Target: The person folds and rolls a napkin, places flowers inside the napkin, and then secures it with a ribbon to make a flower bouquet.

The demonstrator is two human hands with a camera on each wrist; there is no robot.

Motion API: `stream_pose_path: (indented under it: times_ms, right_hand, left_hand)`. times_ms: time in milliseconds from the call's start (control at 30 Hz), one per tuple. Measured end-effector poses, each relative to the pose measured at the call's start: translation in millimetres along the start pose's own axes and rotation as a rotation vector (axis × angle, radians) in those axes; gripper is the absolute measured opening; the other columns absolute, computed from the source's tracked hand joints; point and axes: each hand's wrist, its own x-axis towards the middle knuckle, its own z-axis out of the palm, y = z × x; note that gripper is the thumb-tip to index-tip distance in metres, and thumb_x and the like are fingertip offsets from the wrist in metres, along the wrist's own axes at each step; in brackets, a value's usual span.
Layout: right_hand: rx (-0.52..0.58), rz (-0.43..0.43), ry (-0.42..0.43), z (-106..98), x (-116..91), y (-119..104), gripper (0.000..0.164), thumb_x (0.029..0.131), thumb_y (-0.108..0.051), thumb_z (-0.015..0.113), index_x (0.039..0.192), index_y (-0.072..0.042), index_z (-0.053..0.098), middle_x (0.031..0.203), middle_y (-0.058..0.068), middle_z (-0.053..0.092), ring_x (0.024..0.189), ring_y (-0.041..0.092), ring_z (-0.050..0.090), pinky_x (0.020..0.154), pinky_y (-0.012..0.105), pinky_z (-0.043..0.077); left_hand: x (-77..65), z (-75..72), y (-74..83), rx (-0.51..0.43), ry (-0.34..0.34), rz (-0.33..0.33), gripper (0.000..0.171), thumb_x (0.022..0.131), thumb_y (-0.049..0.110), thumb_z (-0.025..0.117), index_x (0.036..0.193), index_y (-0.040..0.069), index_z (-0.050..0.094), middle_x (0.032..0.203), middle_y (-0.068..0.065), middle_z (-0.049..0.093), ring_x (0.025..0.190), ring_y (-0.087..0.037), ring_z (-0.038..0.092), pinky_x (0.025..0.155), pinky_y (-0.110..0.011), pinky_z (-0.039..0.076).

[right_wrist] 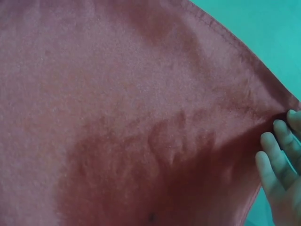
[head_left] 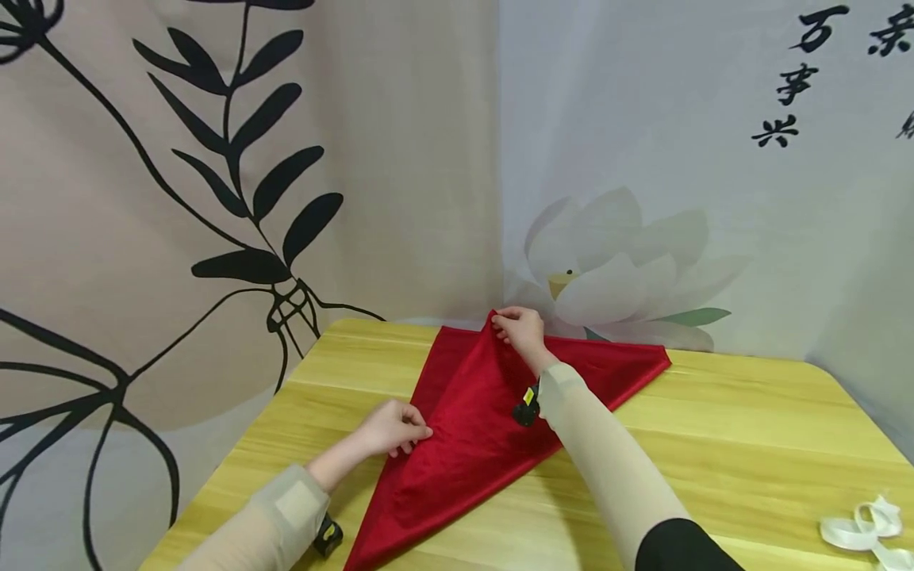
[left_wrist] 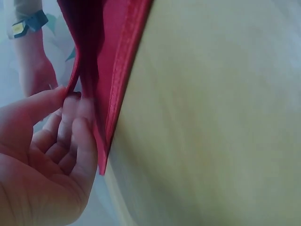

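A red satin-like cloth (head_left: 471, 428), partly folded over itself, lies on the wooden table in the head view. At its far side my right hand (head_left: 520, 331) pinches a raised edge of it between thumb and fingers. Nearer to me, my left hand (head_left: 393, 429) pinches the cloth along its left side. The left wrist view shows the left thumb and index finger (left_wrist: 70, 101) gripping a hemmed edge of the red cloth (left_wrist: 106, 56). In the right wrist view the cloth (right_wrist: 141, 94) fills most of the picture, with the fingers of the right hand (right_wrist: 282, 165) at its corner.
A pale wooden table (head_left: 750, 444) carries the cloth. White ribbon (head_left: 860, 525) lies loosely curled at the table's right front. Behind the table hangs a printed curtain (head_left: 421, 159) with plant drawings and dark lettering. Small black wrist devices (head_left: 527, 406) sit on both sleeves.
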Motion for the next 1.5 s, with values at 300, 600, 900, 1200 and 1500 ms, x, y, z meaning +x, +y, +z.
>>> stream_pose_path:
  times_ms: [300, 600, 900, 1200, 1500]
  right_hand:
    - [0.069, 0.015, -0.004, 11, 3, -3, 0.021, 0.089, -0.013, 0.069, 0.104, 0.001, 0.071, 0.091, 0.017, 0.071, 0.083, 0.031, 0.069, 0.078, 0.043, 0.055]
    - [0.138, 0.031, -0.012, 23, 6, -1, 0.022, 0.089, -0.013, 0.068, 0.105, 0.002, 0.07, 0.091, 0.017, 0.071, 0.082, 0.029, 0.07, 0.081, 0.046, 0.054]
    - [0.151, 0.031, -0.025, 28, 6, 1, 0.023, 0.089, -0.014, 0.07, 0.106, 0.002, 0.07, 0.095, 0.016, 0.071, 0.085, 0.029, 0.07, 0.076, 0.036, 0.056]
    - [0.112, 0.041, -0.061, 40, 6, 8, 0.023, 0.088, -0.013, 0.07, 0.106, 0.002, 0.07, 0.096, 0.016, 0.072, 0.089, 0.032, 0.069, 0.078, 0.04, 0.055]
    - [0.088, 0.085, -0.127, 49, 2, 13, 0.025, 0.089, -0.013, 0.069, 0.109, 0.002, 0.07, 0.101, 0.016, 0.071, 0.096, 0.034, 0.067, 0.082, 0.045, 0.054]
  left_hand:
    - [0.8, -3.9, -5.4, 0.005, 0.022, -0.013, 0.013, 0.086, 0.017, 0.073, 0.076, 0.009, 0.069, 0.056, -0.001, 0.059, 0.045, -0.01, 0.053, 0.039, -0.023, 0.04]
    - [-0.8, -9.6, -6.7, 0.008, 0.032, -0.023, 0.014, 0.086, 0.017, 0.073, 0.075, 0.009, 0.069, 0.059, -0.003, 0.06, 0.043, -0.01, 0.05, 0.038, -0.021, 0.036]
    - [2.9, -14.5, -7.9, 0.077, 0.059, -0.039, 0.019, 0.084, 0.02, 0.075, 0.069, 0.01, 0.068, 0.059, 0.001, 0.058, 0.04, -0.007, 0.039, 0.042, -0.022, 0.036]
    - [3.5, -19.1, -8.7, 0.177, 0.074, -0.033, 0.026, 0.083, 0.022, 0.075, 0.063, 0.01, 0.065, 0.054, 0.002, 0.057, 0.04, -0.006, 0.041, 0.041, -0.021, 0.036]
    - [4.6, -19.1, -15.7, 0.259, 0.078, -0.015, 0.026, 0.082, 0.025, 0.076, 0.061, 0.013, 0.064, 0.054, 0.005, 0.058, 0.043, -0.006, 0.046, 0.043, -0.022, 0.039]
